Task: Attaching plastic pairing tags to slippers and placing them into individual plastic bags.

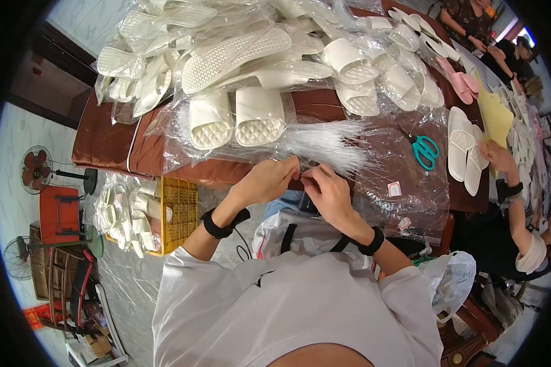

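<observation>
My left hand (267,181) and my right hand (332,194) meet at the table's near edge, fingers pinched together and slightly apart from each other. Whatever is between the fingertips is too small to make out. Just beyond them lies a bundle of thin clear plastic strands (333,142), its loose ends fanned to the right. A pair of white slippers (260,119) in a clear plastic bag rests behind the left hand, toes toward me. To the right, scissors with teal handles (425,153) lie on clear plastic sheeting (379,202).
Bagged white slippers (239,58) are heaped across the back of the brown-covered table (107,144). A yellow crate (179,211) of slippers stands on the floor at left. At right, a co-worker's hand (498,156) touches a white slipper pair (465,147); pink slippers (458,81) lie beyond.
</observation>
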Demonstrator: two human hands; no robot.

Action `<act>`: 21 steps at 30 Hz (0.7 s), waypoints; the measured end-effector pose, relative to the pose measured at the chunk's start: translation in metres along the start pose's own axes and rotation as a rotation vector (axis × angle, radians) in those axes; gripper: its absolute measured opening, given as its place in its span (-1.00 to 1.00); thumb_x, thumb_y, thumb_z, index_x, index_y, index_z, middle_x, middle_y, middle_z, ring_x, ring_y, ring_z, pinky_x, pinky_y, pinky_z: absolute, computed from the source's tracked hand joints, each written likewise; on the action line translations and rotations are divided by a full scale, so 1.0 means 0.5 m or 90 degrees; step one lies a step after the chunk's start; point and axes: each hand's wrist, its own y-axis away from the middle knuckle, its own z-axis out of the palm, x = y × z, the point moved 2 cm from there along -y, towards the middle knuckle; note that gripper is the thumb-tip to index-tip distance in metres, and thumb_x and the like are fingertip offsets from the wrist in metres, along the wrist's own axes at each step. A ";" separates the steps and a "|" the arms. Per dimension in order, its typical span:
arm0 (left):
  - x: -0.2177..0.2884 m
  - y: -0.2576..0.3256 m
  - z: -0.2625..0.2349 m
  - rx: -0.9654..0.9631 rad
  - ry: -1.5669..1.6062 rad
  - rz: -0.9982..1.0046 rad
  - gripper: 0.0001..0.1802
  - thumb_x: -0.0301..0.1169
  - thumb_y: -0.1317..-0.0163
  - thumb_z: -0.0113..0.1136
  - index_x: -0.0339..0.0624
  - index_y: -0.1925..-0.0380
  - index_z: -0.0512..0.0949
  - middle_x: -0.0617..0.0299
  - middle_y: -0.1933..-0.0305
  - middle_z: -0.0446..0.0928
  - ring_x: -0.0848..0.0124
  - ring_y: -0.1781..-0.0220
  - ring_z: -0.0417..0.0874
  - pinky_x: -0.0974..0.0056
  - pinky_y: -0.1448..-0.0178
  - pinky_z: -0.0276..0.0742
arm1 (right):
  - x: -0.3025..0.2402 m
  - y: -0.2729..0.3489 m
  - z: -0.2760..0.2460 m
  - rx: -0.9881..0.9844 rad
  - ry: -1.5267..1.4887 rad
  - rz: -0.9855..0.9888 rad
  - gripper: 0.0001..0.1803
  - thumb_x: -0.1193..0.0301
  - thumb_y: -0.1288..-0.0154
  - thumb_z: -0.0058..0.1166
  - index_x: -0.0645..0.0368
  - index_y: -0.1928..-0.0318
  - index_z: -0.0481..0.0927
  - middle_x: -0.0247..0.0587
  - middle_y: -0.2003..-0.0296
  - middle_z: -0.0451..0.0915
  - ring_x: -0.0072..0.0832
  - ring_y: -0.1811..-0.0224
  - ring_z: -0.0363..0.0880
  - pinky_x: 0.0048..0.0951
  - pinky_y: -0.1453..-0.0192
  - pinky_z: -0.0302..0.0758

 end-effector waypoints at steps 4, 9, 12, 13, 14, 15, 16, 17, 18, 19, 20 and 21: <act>-0.001 0.004 0.006 0.023 0.007 -0.043 -0.85 -0.37 -0.37 0.00 -0.19 0.16 0.40 -0.07 0.48 0.54 -0.10 0.37 0.58 -0.04 0.30 0.41 | -0.005 0.016 -0.006 0.017 0.111 0.016 -0.84 0.53 -0.16 0.17 0.16 0.22 0.52 -0.18 0.28 0.49 -0.18 0.43 0.60 -0.25 0.41 0.50; -0.020 -0.003 0.025 0.177 -0.073 -0.023 -0.68 -0.41 -0.21 0.24 -0.13 0.07 0.38 0.01 0.58 0.50 0.02 0.49 0.59 0.04 0.42 0.41 | -0.025 0.023 -0.001 0.094 0.151 -0.095 -0.77 0.64 -0.09 0.09 0.21 0.19 0.53 -0.21 0.27 0.47 -0.29 0.41 0.57 -0.32 0.37 0.53; -0.017 -0.009 0.022 0.158 -0.115 -0.057 -0.68 -0.41 -0.17 0.28 -0.12 0.09 0.43 0.04 0.58 0.51 0.00 0.51 0.58 0.06 0.43 0.43 | -0.017 0.031 0.016 0.061 0.149 -0.124 -0.77 0.66 -0.09 0.13 0.21 0.21 0.55 -0.20 0.25 0.50 -0.24 0.29 0.57 -0.32 0.25 0.56; -0.027 -0.016 0.027 0.155 -0.113 -0.054 -0.68 -0.41 -0.17 0.28 -0.12 0.09 0.43 0.04 0.58 0.51 0.00 0.51 0.58 0.06 0.43 0.43 | -0.015 0.036 0.021 0.017 0.200 -0.124 -0.78 0.64 -0.06 0.15 0.22 0.23 0.56 -0.21 0.24 0.51 -0.26 0.22 0.55 -0.32 0.19 0.56; -0.036 -0.020 0.030 0.210 -0.137 -0.010 -0.73 -0.43 -0.16 0.29 -0.14 0.15 0.48 0.06 0.58 0.52 0.02 0.51 0.59 0.08 0.44 0.44 | -0.015 0.040 0.026 0.016 0.199 -0.124 -0.78 0.64 -0.06 0.15 0.22 0.23 0.56 -0.21 0.24 0.51 -0.26 0.22 0.55 -0.32 0.19 0.56; -0.042 -0.021 0.034 0.265 -0.162 0.034 -0.78 -0.44 -0.15 0.29 -0.15 0.20 0.52 0.07 0.57 0.53 0.04 0.52 0.60 0.09 0.45 0.45 | -0.014 0.043 0.032 0.024 0.183 -0.127 -0.79 0.63 -0.06 0.15 0.22 0.23 0.56 -0.21 0.25 0.51 -0.27 0.22 0.54 -0.32 0.19 0.55; -0.050 -0.020 0.044 0.264 -0.162 0.033 -0.78 -0.44 -0.15 0.29 -0.15 0.20 0.52 0.07 0.57 0.53 0.04 0.52 0.60 0.09 0.45 0.45 | -0.016 0.046 0.037 0.032 0.167 -0.129 -0.79 0.62 -0.07 0.16 0.21 0.23 0.57 -0.21 0.25 0.51 -0.27 0.22 0.54 -0.32 0.18 0.55; -0.049 -0.025 0.045 0.307 -0.109 0.027 -0.83 -0.45 -0.15 0.30 -0.17 0.26 0.55 0.08 0.59 0.52 0.08 0.56 0.58 0.12 0.47 0.44 | -0.018 0.044 0.038 0.041 0.165 -0.130 -0.78 0.62 -0.08 0.15 0.21 0.21 0.56 -0.21 0.27 0.49 -0.27 0.23 0.53 -0.33 0.18 0.55; -0.049 -0.028 0.046 0.349 -0.057 0.020 -0.88 -0.46 -0.15 0.30 -0.19 0.32 0.58 0.09 0.60 0.51 0.13 0.59 0.57 0.16 0.49 0.43 | -0.021 0.040 0.040 0.042 0.166 -0.129 -0.78 0.62 -0.08 0.15 0.21 0.21 0.56 -0.21 0.27 0.49 -0.27 0.23 0.53 -0.33 0.18 0.55; -0.050 -0.028 0.045 0.348 -0.056 0.021 -0.88 -0.46 -0.15 0.30 -0.19 0.32 0.58 0.09 0.60 0.51 0.13 0.59 0.57 0.16 0.49 0.43 | -0.023 0.033 0.043 0.042 0.193 -0.115 -0.73 0.59 -0.04 0.11 0.23 0.17 0.55 -0.19 0.26 0.46 -0.27 0.21 0.50 -0.36 0.15 0.54; -0.045 -0.029 0.038 0.346 -0.032 -0.014 -0.89 -0.46 -0.16 0.29 -0.20 0.33 0.58 0.11 0.64 0.48 0.22 0.63 0.51 0.20 0.51 0.40 | -0.024 0.028 0.041 0.043 0.222 -0.099 -0.67 0.57 -0.01 0.08 0.25 0.12 0.53 -0.17 0.25 0.43 -0.27 0.20 0.48 -0.39 0.12 0.53; -0.040 -0.030 0.032 0.344 -0.009 -0.050 -0.90 -0.46 -0.18 0.28 -0.21 0.33 0.58 0.13 0.67 0.44 0.30 0.67 0.45 0.24 0.53 0.37 | -0.024 0.024 0.038 0.045 0.225 -0.095 -0.67 0.57 -0.01 0.08 0.25 0.12 0.53 -0.17 0.25 0.43 -0.27 0.20 0.48 -0.39 0.12 0.53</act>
